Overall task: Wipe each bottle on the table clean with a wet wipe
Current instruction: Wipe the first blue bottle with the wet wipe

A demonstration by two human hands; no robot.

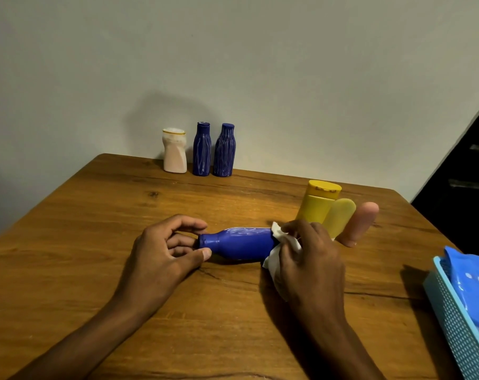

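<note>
My left hand (164,248) pinches the cap end of a blue bottle (238,245) lying sideways mid-table (95,215), my right hand (309,259) grips a white wet wipe (276,259) wrapped round its base. Three bottles stand far by the wall, yellow bottle (318,207) just right.

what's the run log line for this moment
step: wiping blue bottle | left hand: pinches cap end | right hand: wet wipe round base | bottle: lying sideways
</note>
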